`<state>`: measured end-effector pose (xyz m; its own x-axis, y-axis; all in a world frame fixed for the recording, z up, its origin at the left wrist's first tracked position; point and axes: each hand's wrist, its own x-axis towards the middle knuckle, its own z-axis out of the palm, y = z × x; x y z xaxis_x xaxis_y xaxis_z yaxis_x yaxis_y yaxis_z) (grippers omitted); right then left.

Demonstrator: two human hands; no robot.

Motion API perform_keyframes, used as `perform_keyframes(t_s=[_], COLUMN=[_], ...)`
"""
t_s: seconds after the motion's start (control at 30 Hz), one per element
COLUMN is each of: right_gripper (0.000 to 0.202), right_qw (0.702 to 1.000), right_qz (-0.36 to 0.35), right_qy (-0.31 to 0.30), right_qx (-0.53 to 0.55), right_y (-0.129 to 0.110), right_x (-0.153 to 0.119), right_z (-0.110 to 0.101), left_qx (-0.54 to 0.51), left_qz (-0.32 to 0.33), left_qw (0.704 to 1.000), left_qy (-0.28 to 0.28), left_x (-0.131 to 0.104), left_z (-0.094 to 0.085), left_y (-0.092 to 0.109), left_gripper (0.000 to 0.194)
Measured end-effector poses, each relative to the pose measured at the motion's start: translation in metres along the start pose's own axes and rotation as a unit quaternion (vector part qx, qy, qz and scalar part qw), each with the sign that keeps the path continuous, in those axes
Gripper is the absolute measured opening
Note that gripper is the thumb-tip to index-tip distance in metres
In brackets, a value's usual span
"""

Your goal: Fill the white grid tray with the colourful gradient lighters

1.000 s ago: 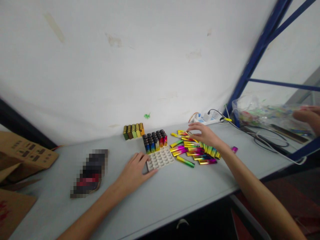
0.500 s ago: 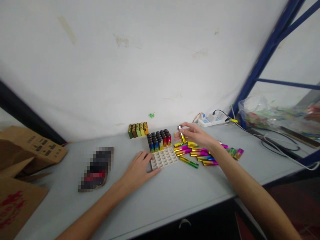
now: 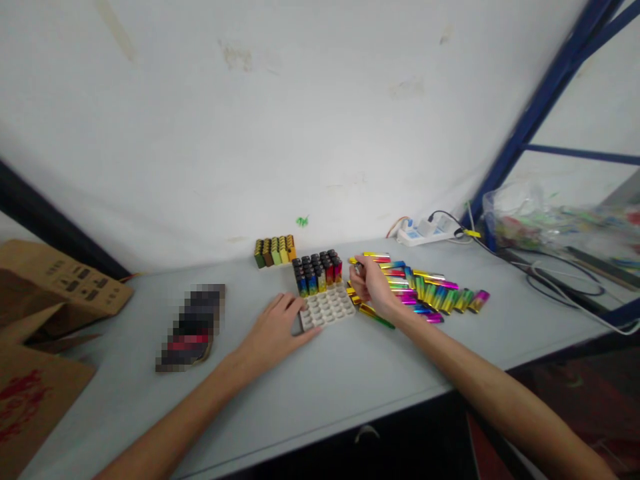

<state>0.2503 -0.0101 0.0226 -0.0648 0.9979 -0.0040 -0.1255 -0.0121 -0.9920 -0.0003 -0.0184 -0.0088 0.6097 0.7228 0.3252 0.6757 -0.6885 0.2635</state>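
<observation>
A white tray (image 3: 327, 310) with rows of round holes lies on the table. Its far rows hold several upright lighters (image 3: 317, 275) with black tops and blue, yellow and red bodies. My left hand (image 3: 280, 327) grips the tray's left side, fingers on the far part and thumb along the near edge. To the right of the tray, my right hand (image 3: 373, 287) is closed in a pinch around a lighter (image 3: 359, 267); just its dark end shows and the rest is hidden by the fingers. Under and beyond this hand lies a loose pile of shiny multicoloured lighters (image 3: 443, 293).
Against the wall stands a block of green, brown and yellow lighters (image 3: 275, 251). A pixelated dark object (image 3: 193, 327) lies at left, beside cardboard boxes (image 3: 60, 280). A power strip (image 3: 430, 230) with cables and a clear plastic bag (image 3: 545, 217) occupy the right.
My right hand has come down and nearer to me, and its fingers have curled in around the lighter that stood out upright before. My left hand stays on the tray. The view has shifted slightly.
</observation>
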Motion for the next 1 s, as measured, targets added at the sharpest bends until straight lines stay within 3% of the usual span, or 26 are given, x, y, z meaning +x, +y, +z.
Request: perform_keyframes(t_s=[0.1, 0.33, 0.8, 0.93, 1.0], right_gripper=[0.052, 0.050, 0.048, 0.056, 0.058], right_qw=[0.999, 0.998, 0.999, 0.997, 0.994], right_qz=[-0.021, -0.047, -0.019, 0.058, 0.056], right_qy=[0.032, 0.028, 0.028, -0.043, -0.085], right_qx=[-0.014, -0.040, -0.031, 0.010, 0.028], right_y=[0.004, 0.009, 0.014, 0.015, 0.010], right_x=[0.000, 0.000, 0.003, 0.006, 0.005], right_z=[0.001, 0.002, 0.001, -0.002, -0.004], left_qx=[0.000, -0.001, 0.000, 0.009, 0.014], left_qz=[-0.001, -0.006, -0.002, -0.005, -0.006], left_qw=[1.000, 1.000, 1.000, 1.000, 1.000], left_qy=[-0.005, -0.005, -0.004, -0.013, -0.017], left_x=[0.001, 0.000, 0.001, 0.001, 0.001], left_z=[-0.001, 0.002, -0.003, -0.003, -0.002], left_y=[0.001, -0.002, 0.002, 0.002, 0.002], left_gripper=[0.036, 0.037, 0.035, 0.035, 0.035])
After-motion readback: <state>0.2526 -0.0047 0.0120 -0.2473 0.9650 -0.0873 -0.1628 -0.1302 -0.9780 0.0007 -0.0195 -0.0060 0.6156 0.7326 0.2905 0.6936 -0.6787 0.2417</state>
